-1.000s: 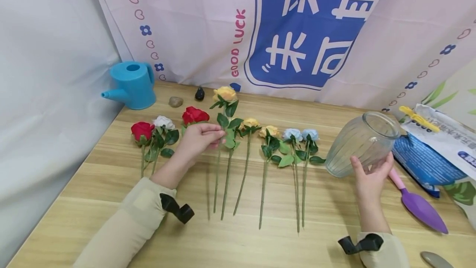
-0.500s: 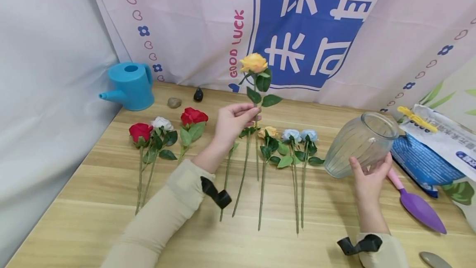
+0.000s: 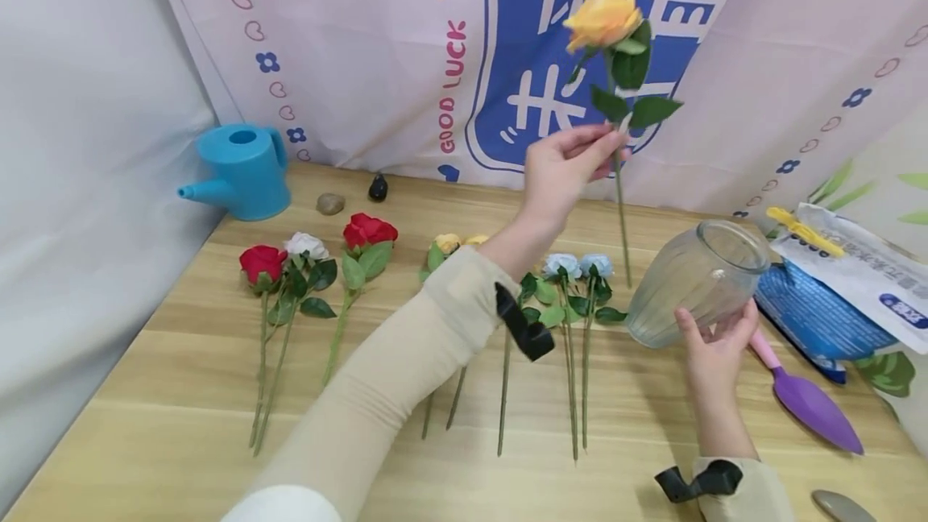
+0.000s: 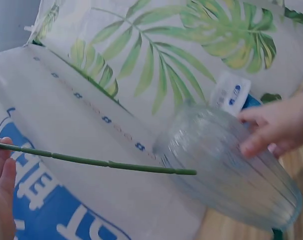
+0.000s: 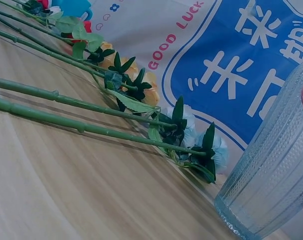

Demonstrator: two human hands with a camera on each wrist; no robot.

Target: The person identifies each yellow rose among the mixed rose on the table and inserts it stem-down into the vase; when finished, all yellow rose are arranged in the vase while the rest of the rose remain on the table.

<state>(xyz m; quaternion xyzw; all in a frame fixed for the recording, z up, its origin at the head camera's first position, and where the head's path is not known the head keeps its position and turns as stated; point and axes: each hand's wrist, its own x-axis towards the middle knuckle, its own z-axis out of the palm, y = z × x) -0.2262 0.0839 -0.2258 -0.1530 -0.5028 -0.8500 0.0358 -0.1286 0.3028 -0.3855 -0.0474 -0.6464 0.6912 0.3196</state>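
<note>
A yellow rose [image 3: 605,20] with green leaves is held up by my left hand [image 3: 569,167], which pinches its stem just under the leaves. The bare stem [image 4: 111,164] hangs down, its lower end beside the glass vase [image 3: 689,284] in the head view and across the vase's mouth side in the left wrist view. My right hand [image 3: 718,353] grips the ribbed clear vase low on its side and keeps it tilted, mouth toward the upper right. Two light blue roses [image 3: 578,266] lie just left of the vase. Other yellow roses [image 3: 453,243] are partly hidden behind my left arm.
Red roses [image 3: 263,264] and a white rose [image 3: 307,246] lie at the left. Behind them stand a blue watering can [image 3: 242,171] and two small stones [image 3: 331,204]. A purple trowel [image 3: 815,409] and a clipped blue-white bag [image 3: 834,304] lie right of the vase.
My left hand has lifted the yellow rose off the table and carried it up and right toward the vase. My right hand and the vase stay nearly still.
</note>
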